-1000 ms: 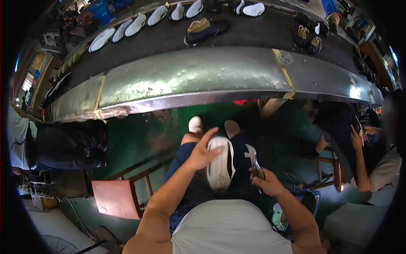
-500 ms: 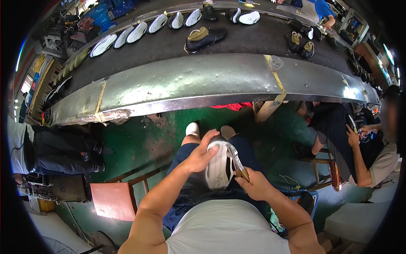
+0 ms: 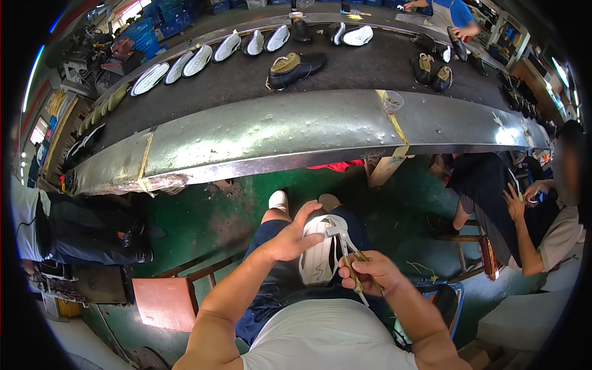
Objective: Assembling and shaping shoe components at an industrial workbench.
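A dark shoe with a white underside (image 3: pixel 317 262) rests on my lap, its underside turned up toward me. My left hand (image 3: pixel 290 240) is closed around the shoe's far left edge, with the thumb lying across the underside. My right hand (image 3: pixel 373 272) holds lasting pincers (image 3: pixel 345 239), its fingers wrapped on the yellowish handles, which are spread apart. The metal head of the pincers lies over the shoe's upper right edge, close to my left thumb. Whether the jaws grip any material is too small to tell.
Ahead stretches a dark conveyor bench (image 3: pixel 216 80) with a metal front edge. On it are a black and olive shoe (image 3: pixel 295 69) and several white-bottomed shoes (image 3: pixel 197 60). A reddish stool (image 3: pixel 165 303) stands at left. Co-workers sit right (image 3: pixel 524 222) and stand left (image 3: pixel 86 231).
The pincer handles have spread apart, and the head has swung left over the shoe's edge. My right hand has shifted its grip. The far co-worker now holds up a dark shoe.
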Available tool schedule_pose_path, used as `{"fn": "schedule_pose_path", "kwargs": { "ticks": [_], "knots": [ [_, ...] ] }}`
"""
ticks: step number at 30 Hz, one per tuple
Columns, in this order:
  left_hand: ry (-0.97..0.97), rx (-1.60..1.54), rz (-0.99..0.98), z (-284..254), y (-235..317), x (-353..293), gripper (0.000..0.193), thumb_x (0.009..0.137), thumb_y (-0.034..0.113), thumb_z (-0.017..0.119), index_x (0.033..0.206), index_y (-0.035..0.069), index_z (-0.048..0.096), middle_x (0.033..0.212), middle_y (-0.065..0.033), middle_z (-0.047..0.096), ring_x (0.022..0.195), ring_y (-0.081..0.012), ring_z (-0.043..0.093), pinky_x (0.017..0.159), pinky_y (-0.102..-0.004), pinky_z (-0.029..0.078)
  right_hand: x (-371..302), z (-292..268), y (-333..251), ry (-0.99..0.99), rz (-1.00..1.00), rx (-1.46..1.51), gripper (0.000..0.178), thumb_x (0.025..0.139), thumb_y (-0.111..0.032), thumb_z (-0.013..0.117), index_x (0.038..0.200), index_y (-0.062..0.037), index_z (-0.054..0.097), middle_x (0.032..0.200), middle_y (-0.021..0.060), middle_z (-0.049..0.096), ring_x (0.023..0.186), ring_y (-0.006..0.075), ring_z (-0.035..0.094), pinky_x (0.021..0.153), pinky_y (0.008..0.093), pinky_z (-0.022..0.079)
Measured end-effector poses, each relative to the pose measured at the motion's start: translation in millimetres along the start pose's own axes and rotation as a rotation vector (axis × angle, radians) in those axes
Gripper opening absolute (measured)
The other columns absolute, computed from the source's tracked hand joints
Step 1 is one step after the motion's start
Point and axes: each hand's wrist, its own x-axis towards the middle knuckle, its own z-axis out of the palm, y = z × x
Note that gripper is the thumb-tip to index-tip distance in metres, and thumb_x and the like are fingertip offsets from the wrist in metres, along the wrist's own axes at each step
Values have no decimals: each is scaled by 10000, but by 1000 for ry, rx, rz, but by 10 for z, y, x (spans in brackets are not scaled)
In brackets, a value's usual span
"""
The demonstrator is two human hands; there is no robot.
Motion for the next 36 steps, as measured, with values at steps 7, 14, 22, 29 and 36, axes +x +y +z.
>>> {"fn": "schedule_pose_path", "kwargs": {
  "ticks": [7,14,22,29,36],
  "knots": [
    [-101,-194,-196,35,-51,-24,726,966,150,647,1545,129,210,1413,-164,439,1296,-206,421,1110,-344,308,5,108,-158,355,-71,-1412,216,992,-165,557,1123,0,606,972,71,669,826,187,646,751,305,515],
    [-163,-186,-425,-86,370,225,579,1050,287,486,1534,81,243,1507,-200,372,1428,-284,343,1163,-337,270,93,-110,-223,273,-12,-722,191,982,-127,577,1116,7,595,992,75,647,904,156,656,783,301,538],
    [131,-263,-230,92,-65,114,446,999,186,602,1414,74,481,1127,-62,639,1034,-151,580,929,-280,456,370,-367,-66,384,-161,-1207,213,995,-198,569,1003,14,586,756,88,640,648,184,635,618,320,516],
    [79,-283,-323,-4,-3,58,462,1007,119,590,1448,98,450,1239,-41,583,1136,-125,527,1002,-273,425,565,-557,223,508,-605,-1639,217,957,-168,603,1036,32,571,916,222,667,771,402,660,682,468,524],
    [292,-744,-438,227,-14,19,506,942,197,675,1416,102,525,1188,-65,537,1124,-195,498,1018,-333,386,218,-61,158,584,-189,-1994,291,916,-95,613,1165,48,566,1003,244,651,794,423,657,713,454,525]
  ]
}}
